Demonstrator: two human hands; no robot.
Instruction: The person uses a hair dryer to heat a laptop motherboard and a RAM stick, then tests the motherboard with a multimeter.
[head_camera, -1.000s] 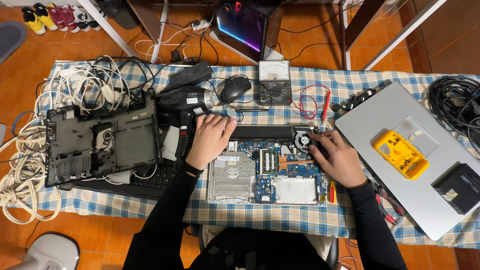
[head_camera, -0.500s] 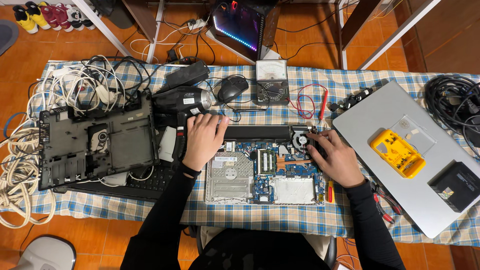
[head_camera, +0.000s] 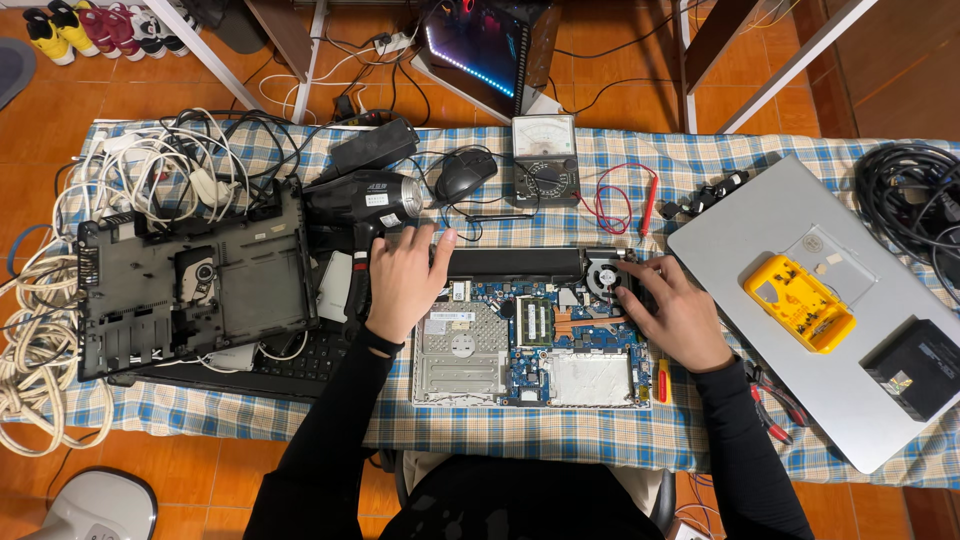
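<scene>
Checked cloth under a glossy blue circuit board.

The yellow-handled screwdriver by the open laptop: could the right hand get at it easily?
Probably yes. The screwdriver lies uncovered on the checked tablecloth, just below the right hand, with nothing between them.

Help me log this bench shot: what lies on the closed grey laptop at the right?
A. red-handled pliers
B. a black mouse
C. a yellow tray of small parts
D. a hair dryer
C: the yellow tray holding small dark bits rests on the grey laptop lid, beside a black box.
</scene>
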